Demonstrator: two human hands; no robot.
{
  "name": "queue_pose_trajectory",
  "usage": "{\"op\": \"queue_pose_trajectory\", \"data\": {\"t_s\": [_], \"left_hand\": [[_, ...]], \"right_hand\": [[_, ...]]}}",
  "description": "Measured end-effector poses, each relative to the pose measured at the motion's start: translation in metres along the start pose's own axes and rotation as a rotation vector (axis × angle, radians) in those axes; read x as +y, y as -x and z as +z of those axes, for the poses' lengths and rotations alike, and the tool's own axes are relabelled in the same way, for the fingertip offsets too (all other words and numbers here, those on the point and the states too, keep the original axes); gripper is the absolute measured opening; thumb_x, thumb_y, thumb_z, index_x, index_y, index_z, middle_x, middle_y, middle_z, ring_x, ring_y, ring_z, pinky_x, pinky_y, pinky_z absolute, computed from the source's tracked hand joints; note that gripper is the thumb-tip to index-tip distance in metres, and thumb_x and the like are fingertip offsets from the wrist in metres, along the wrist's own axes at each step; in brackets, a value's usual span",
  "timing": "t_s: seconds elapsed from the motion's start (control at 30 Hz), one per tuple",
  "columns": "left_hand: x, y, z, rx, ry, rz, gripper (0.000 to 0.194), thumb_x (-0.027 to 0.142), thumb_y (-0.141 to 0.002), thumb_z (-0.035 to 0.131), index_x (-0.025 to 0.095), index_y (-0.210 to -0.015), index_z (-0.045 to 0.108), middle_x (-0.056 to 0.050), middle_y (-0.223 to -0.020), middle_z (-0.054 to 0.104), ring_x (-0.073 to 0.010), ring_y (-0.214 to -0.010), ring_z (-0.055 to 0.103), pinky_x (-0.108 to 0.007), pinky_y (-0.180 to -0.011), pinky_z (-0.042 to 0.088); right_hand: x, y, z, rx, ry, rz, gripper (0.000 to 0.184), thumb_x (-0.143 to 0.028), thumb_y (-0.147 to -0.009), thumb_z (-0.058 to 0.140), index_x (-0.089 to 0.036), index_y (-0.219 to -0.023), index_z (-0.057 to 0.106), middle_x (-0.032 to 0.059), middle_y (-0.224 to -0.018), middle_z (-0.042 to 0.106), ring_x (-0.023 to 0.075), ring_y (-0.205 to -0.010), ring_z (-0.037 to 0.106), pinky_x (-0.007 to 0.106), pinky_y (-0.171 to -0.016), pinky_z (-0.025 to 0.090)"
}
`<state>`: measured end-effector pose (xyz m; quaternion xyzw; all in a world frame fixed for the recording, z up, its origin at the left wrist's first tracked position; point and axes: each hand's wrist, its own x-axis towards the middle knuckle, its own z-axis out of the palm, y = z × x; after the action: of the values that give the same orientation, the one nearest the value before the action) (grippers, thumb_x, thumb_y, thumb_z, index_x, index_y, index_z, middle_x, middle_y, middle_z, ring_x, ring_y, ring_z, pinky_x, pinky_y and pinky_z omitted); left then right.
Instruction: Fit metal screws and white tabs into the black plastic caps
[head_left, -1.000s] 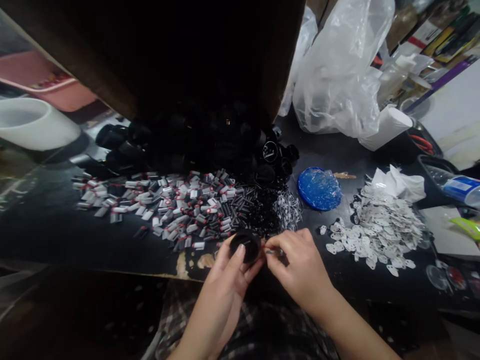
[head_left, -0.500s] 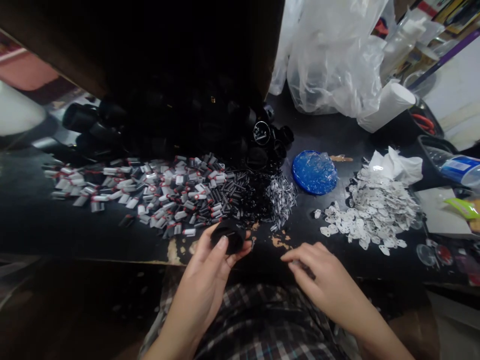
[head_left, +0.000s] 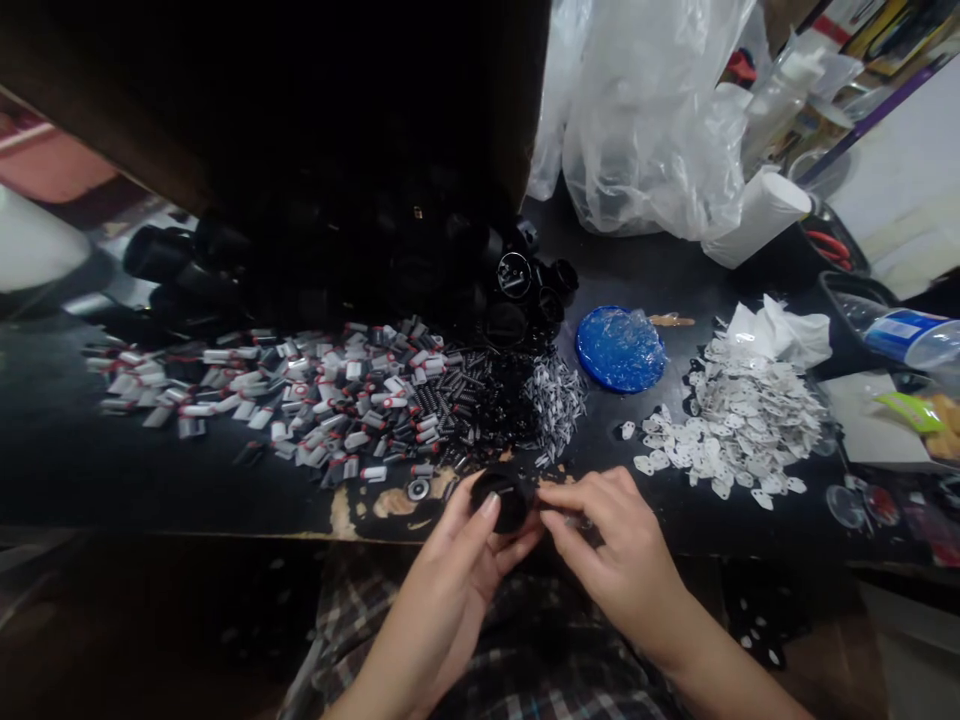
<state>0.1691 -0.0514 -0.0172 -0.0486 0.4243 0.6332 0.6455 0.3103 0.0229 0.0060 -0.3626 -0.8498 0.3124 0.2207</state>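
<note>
My left hand [head_left: 472,545] is wrapped round a round black plastic housing [head_left: 504,503] at the table's front edge, its thumb resting on the rim. Close against the housing's right side, my right hand [head_left: 604,525] has thumb and index finger pinched together; whatever they hold is too small or hidden to make out. Just beyond the hands lie small metal springs [head_left: 463,390], tiny black parts [head_left: 508,405] and a heap of small silvery pieces [head_left: 555,405]. A small ring-shaped part [head_left: 418,489] sits left of the housing.
Grey-and-white cylinders with red bands [head_left: 330,400] spread across the left. More black housings [head_left: 517,280] are piled behind. A blue lid with clear gel [head_left: 619,348] and a heap of white flat plates [head_left: 750,415] lie right. Plastic bags [head_left: 652,120] stand at the back.
My left hand has moved right with the black housing, uncovering the ring-shaped part. My right hand has come left, its fingertips now at the housing's side.
</note>
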Motion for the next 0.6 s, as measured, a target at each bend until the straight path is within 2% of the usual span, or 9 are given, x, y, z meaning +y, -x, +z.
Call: {"op": "queue_pose_trajectory", "data": {"t_s": [0.13,0.33,0.47,0.6], "left_hand": [[-0.001,-0.002,0.010,0.033,0.149,-0.048,0.007,0.019,-0.087,0.063,0.021,-0.091,0.068,-0.004,-0.099,0.076,-0.0203,-0.090,0.072,-0.038,-0.086,0.057],[-0.006,-0.002,0.014,0.031,0.183,0.008,0.007,0.019,-0.088,0.062,0.021,-0.089,0.069,-0.004,-0.100,0.077,-0.0172,-0.091,0.071,-0.032,-0.083,0.058],[-0.005,-0.001,0.012,0.020,0.127,0.072,0.008,0.023,-0.088,0.063,0.025,-0.091,0.070,-0.001,-0.097,0.076,-0.0170,-0.090,0.070,-0.031,-0.081,0.058],[-0.003,0.000,0.006,-0.018,0.048,0.038,0.011,0.029,-0.086,0.065,0.027,-0.095,0.071,-0.001,-0.097,0.076,-0.0172,-0.092,0.069,-0.026,-0.080,0.057]], "right_hand": [[-0.001,-0.003,0.003,0.067,-0.002,-0.040,0.019,-0.014,-0.090,0.057,-0.019,-0.107,0.066,0.0027,-0.087,0.069,0.0166,-0.078,0.060,0.034,-0.076,0.037],[0.001,-0.006,0.009,0.218,0.002,0.000,0.010,-0.019,-0.087,0.064,-0.019,-0.097,0.064,0.0024,-0.088,0.067,0.0168,-0.083,0.060,0.033,-0.076,0.040],[-0.001,-0.008,0.007,0.232,0.014,-0.045,0.004,-0.017,-0.086,0.065,-0.019,-0.089,0.063,0.0005,-0.082,0.068,0.0157,-0.075,0.060,0.033,-0.074,0.038],[-0.007,-0.011,-0.004,0.212,-0.080,-0.072,0.010,-0.012,-0.084,0.063,-0.018,-0.092,0.064,0.0000,-0.080,0.067,0.0143,-0.074,0.060,0.032,-0.074,0.040]]}}
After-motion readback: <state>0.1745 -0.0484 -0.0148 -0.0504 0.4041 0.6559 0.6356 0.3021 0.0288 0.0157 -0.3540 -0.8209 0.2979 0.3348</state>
